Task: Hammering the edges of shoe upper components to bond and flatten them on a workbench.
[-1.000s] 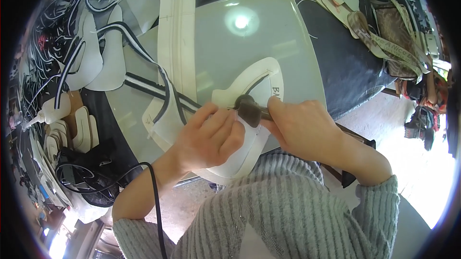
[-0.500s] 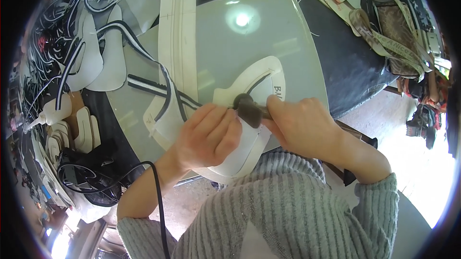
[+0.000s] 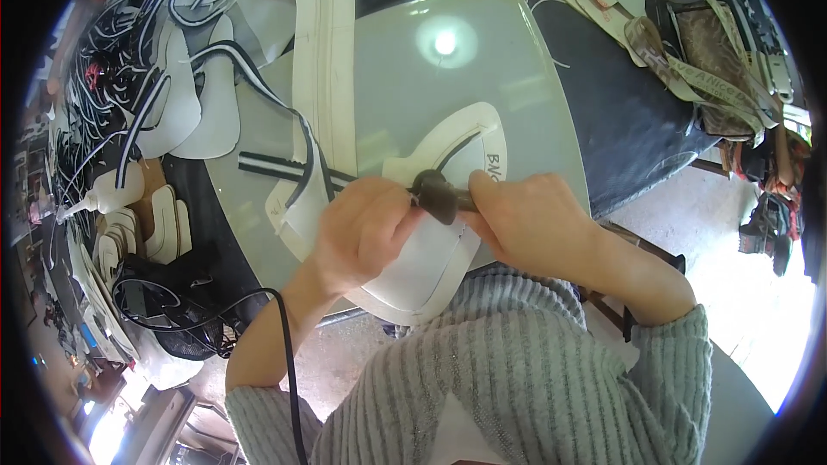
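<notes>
My right hand [image 3: 530, 222] is closed around a dark-handled tool [image 3: 438, 196], its head pressed onto a white shoe-upper piece [image 3: 448, 155] lying on a pale grey glass-like work plate [image 3: 482, 77]. My left hand [image 3: 362, 232] lies flat on the same white piece, fingers curled against the tool's head and holding the piece down. A black-and-white striped band [image 3: 271, 165] runs under the left hand from the left. The tip of the tool is hidden between my hands.
A long cream shoe pattern [image 3: 323, 51] lies at the plate's far left. White cut pieces and striped straps [image 3: 172, 86] pile up on the left, with a white glue bottle [image 3: 108, 196]. A black cable [image 3: 284, 353] hangs by my left arm. Brown straps [image 3: 706, 43] sit at the right.
Both hands and the tool stay on the white piece; they have shifted only slightly, the tool head edging a little to the left.
</notes>
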`<state>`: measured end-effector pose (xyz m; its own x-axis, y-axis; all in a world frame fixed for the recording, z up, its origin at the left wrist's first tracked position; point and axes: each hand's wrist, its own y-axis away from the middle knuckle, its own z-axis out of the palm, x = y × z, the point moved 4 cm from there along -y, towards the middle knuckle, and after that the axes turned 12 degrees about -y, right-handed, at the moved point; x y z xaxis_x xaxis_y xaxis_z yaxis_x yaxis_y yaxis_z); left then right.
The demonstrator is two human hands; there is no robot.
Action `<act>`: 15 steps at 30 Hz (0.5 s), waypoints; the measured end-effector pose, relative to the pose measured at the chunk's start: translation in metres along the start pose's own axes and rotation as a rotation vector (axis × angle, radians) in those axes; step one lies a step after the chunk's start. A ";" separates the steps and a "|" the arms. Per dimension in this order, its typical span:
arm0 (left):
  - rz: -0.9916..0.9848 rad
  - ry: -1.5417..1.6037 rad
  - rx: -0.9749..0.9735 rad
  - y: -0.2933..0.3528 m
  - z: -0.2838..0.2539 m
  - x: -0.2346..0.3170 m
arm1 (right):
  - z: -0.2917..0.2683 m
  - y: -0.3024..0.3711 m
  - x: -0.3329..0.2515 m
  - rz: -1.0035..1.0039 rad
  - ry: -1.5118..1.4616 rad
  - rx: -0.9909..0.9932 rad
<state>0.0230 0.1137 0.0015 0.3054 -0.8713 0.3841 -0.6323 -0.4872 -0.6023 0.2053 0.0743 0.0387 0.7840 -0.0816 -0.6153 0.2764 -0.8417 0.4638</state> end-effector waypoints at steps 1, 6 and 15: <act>-0.043 0.007 0.016 -0.001 -0.001 -0.001 | 0.000 -0.001 0.002 -0.007 0.003 0.005; -0.227 -0.099 -0.041 -0.002 -0.035 0.000 | -0.026 0.004 0.016 -0.161 -0.240 0.451; -1.102 -0.213 0.256 0.097 -0.061 0.012 | -0.034 -0.033 0.059 -0.140 -0.445 0.601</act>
<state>-0.0780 0.0602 -0.0095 0.7320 0.0544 0.6791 0.2082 -0.9670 -0.1469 0.2614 0.1154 0.0093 0.4305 -0.0527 -0.9011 -0.0931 -0.9956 0.0137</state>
